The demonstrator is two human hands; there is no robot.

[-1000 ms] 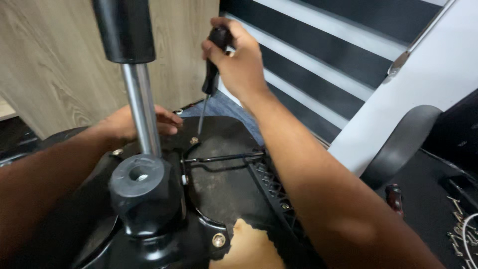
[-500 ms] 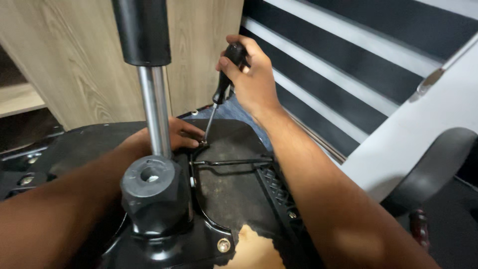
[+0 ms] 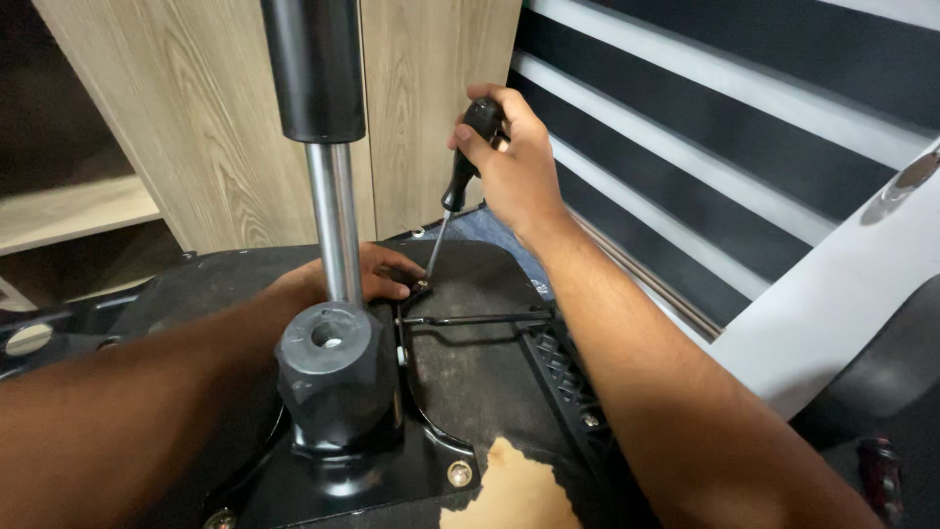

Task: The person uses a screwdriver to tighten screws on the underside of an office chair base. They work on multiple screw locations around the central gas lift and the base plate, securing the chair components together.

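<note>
Right hand (image 3: 514,167) is gripping the screwdriver (image 3: 452,191), fingers wrapped tight; left hand (image 3: 367,274) is lying flat beside its tip on the black seat base (image 3: 480,372), fingers spread.

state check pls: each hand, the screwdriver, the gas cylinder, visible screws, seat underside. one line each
right hand: closed around the screwdriver handle
screwdriver: near upright, tip down at a screw beside the left fingers
left hand: resting on the seat underside, fingertips at the screw
gas cylinder: upright, seated in the black hub
plate screw: in place in the plate
seat underside: facing up, covering torn at the near edge
</note>
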